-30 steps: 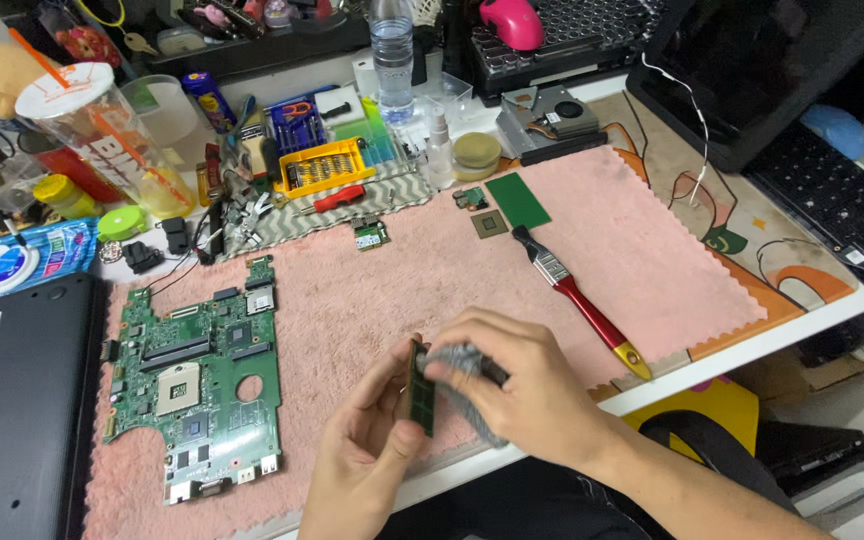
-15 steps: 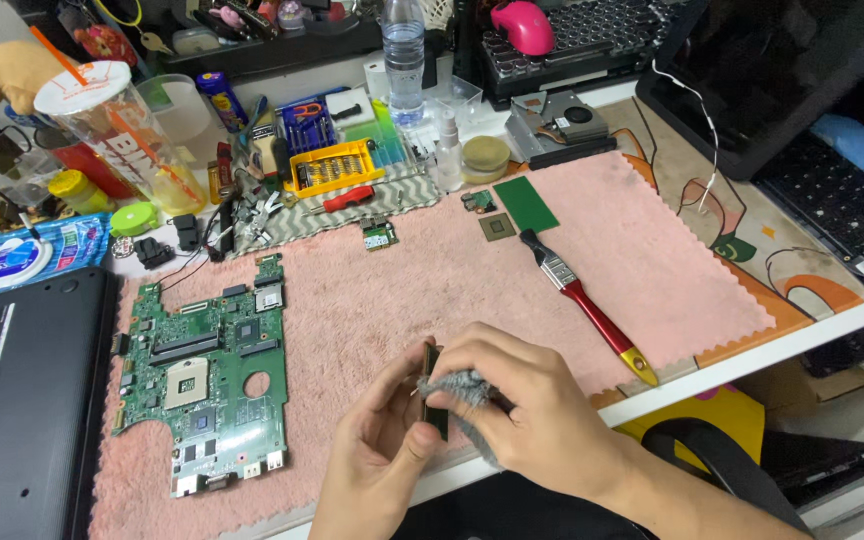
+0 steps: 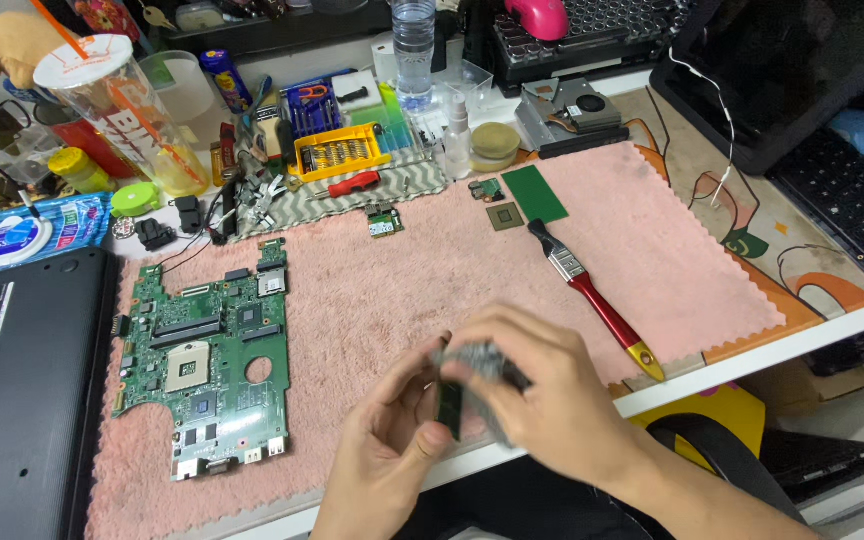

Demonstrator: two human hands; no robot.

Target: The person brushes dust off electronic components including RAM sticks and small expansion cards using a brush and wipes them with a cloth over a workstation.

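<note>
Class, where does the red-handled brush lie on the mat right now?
The brush lies diagonally on the pink mat, right of centre, just below the green card and beyond the right hand.

My right hand (image 3: 542, 390) is motion-blurred and covers most of the grey wad (image 3: 477, 362) it grips. Beside the wad, my left hand (image 3: 392, 450) hides the green module's (image 3: 449, 408) lower end. Module markings unreadable.

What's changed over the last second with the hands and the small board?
Little. The left hand keeps its pinch on the small green board, held on edge, while the right hand goes on working a grey cloth against it; both hands have shifted only slightly. The motherboard, red-handled brush and parts on the pink mat stayed put.
</note>
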